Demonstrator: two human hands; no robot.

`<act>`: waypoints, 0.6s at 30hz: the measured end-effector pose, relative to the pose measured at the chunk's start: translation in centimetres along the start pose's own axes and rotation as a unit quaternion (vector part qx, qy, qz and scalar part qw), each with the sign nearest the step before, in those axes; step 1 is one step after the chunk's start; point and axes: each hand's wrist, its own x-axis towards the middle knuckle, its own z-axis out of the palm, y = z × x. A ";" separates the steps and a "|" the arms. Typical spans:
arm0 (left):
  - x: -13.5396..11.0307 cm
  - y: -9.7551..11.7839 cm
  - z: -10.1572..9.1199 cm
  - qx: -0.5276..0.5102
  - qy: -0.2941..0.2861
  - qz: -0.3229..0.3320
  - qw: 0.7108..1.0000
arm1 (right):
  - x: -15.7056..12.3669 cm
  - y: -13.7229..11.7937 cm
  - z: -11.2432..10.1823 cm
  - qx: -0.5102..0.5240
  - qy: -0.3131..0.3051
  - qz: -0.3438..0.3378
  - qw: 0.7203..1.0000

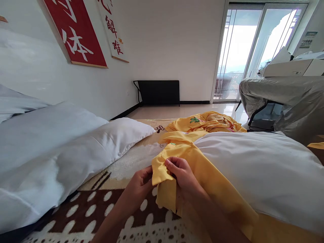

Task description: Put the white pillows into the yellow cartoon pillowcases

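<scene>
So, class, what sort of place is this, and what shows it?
Probably a home, perhaps a bedroom: white pillows on the left, a patterned blanket and a red scroll on the wall suggest it.

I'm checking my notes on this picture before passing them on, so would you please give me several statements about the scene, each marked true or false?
1. The left hand and the right hand both hold the yellow cloth. True.
2. A white pillow lies at the right of the view. True.
3. The yellow cloth covers the white pillow completely. False: much of its white surface shows.
4. The right hand rests on the white pillow. False: its fingers are on the yellow cloth.
5. A red scroll hangs to the left of the black panel. True.
6. The black panel lies on the white pillow. False: it stands beyond, by the far wall.
</scene>
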 end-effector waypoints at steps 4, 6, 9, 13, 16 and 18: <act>0.1 0.4 -0.3 0.018 0.002 0.008 1.000 | 0.1 0.2 0.0 -0.019 0.000 -0.010 1.000; -0.1 0.4 -0.6 -0.006 0.004 0.001 1.000 | 0.2 0.2 0.0 -0.037 0.007 -0.021 0.999; -0.6 -0.3 -1.3 -0.059 0.039 -0.005 0.997 | 0.2 0.2 0.2 -0.069 0.013 -0.038 0.997; -1.0 -0.9 -1.7 -0.058 0.130 -0.025 0.990 | -0.2 0.7 0.9 -0.138 0.034 -0.073 0.987; -0.6 -0.5 -1.2 -0.019 0.091 -0.055 0.994 | -0.8 1.3 1.6 -0.238 0.059 -0.132 0.960; -0.2 -0.1 -1.0 -0.010 0.090 -0.062 0.994 | -1.1 1.6 2.0 -0.308 0.051 -0.164 0.936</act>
